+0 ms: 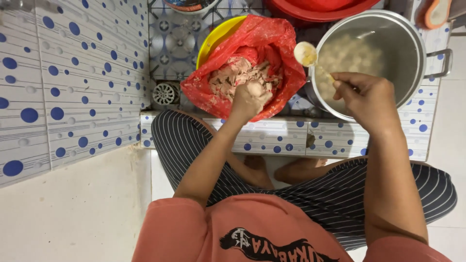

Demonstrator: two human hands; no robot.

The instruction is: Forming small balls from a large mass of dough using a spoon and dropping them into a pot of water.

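We look straight down from the head camera at a seated person in striped trousers [310,189] and a salmon shirt [242,233], which fill the lower half of the frame.

Left hand [250,99], centre of frame: it is sunk into pale pinkish paste [233,75] and closed into a fist around a lump of it. The fingers are smeared, and we cannot tell each one apart. The paste sits in a red plastic bag [272,39], opened wide, upper centre. The bag rests in a yellow basin [213,39], whose rim shows at the bag's upper left edge.

Right hand [366,99], right of centre: the fingers are pinched together on the handle of a small spoon [307,53]. The spoon's bowl points toward the upper left, faces up, and carries a bit of pale paste. It hovers between the bag and the pot, over the pot's left rim.

A large metal pot [412,48], upper right, holds cloudy liquid with many pale round balls [344,58] in it. The right hand partly covers its lower edge.

Around them: a round floor drain [164,93] just left of the bag; a red tub [315,9] at the top edge, touching the frame border; white tiles with blue dots [73,87] cover the left wall and the low step [291,138] between the knees and the vessels. Bare feet [291,170] show below the step.
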